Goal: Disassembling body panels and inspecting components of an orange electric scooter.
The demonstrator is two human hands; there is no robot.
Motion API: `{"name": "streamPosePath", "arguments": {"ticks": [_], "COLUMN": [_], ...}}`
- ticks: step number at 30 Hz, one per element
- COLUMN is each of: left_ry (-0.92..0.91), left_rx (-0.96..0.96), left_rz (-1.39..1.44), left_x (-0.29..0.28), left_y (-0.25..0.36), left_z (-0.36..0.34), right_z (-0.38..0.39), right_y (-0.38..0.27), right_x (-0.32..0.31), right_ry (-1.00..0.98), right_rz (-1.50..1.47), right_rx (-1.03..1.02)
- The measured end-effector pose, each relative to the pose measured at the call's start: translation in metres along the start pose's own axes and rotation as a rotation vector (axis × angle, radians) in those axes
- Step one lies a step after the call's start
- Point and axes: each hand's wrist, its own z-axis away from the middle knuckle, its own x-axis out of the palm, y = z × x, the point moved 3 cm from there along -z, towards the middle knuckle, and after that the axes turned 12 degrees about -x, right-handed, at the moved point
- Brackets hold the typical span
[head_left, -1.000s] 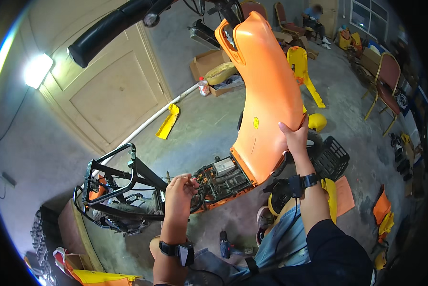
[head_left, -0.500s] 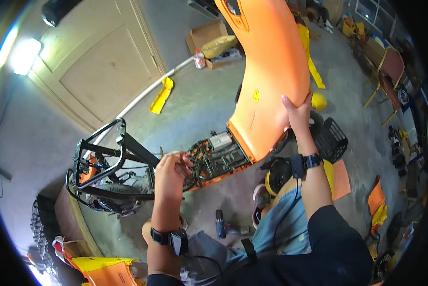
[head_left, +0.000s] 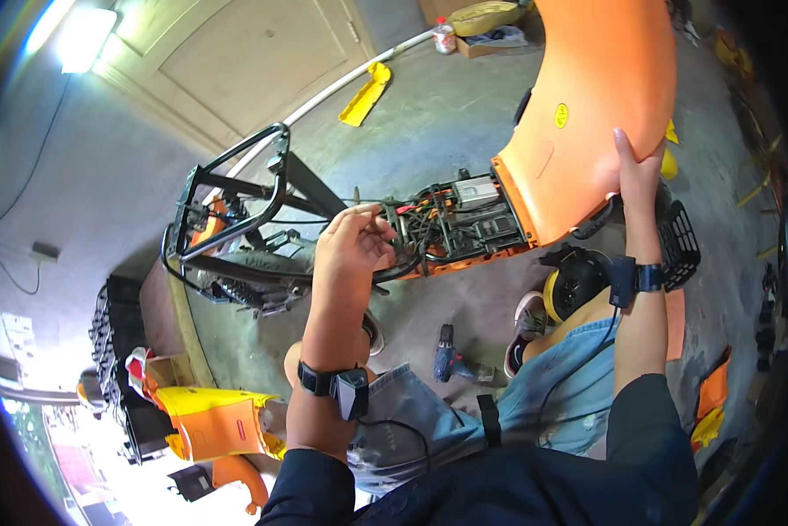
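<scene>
A large, curved orange body panel [head_left: 582,105] stands raised at the right end of a small vehicle's black tubular frame [head_left: 236,171]. My right hand [head_left: 638,180] grips the panel's near edge, thumb up along its outer face. Over the middle of the chassis is my left hand [head_left: 354,241], its fingers curled and pinched together; whether they hold anything small is hidden. Just right of those fingers lies a tangle of exposed wiring [head_left: 420,228]. A silver box [head_left: 477,193] is set among the black parts beside the panel's lower end.
A cordless drill [head_left: 451,358] lies on the floor between my feet. Yellow-and-orange panels [head_left: 214,421] rest at lower left. Beyond the frame are a yellow strip [head_left: 366,94] and a bottle [head_left: 444,37]. A black grille-like basket [head_left: 677,245] stands by my right forearm.
My view has turned left, so the scene sits further right and higher. The right hand keeps its hold on the panel; the left hand stays by the wiring with fingers curled.
</scene>
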Motion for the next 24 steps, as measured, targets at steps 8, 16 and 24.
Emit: {"name": "streamPosePath", "arguments": {"ticks": [8, 16, 24], "left_ry": [0.016, 0.045, 0.077], "left_rx": [0.020, 0.056, 0.104], "left_rz": [-0.017, 0.032, 0.215], "left_x": [-0.004, -0.011, -0.022], "left_y": [-0.001, 0.001, 0.008], "left_z": [0.005, 0.007, 0.005], "right_z": [0.007, 0.012, 0.015], "right_y": [-0.003, -0.004, 0.003], "right_x": [0.002, 0.002, 0.003], "right_ry": [-0.050, -0.082, -0.077], "right_rz": [0.038, 0.070, 0.116], "right_rx": [0.055, 0.110, 0.157]}}
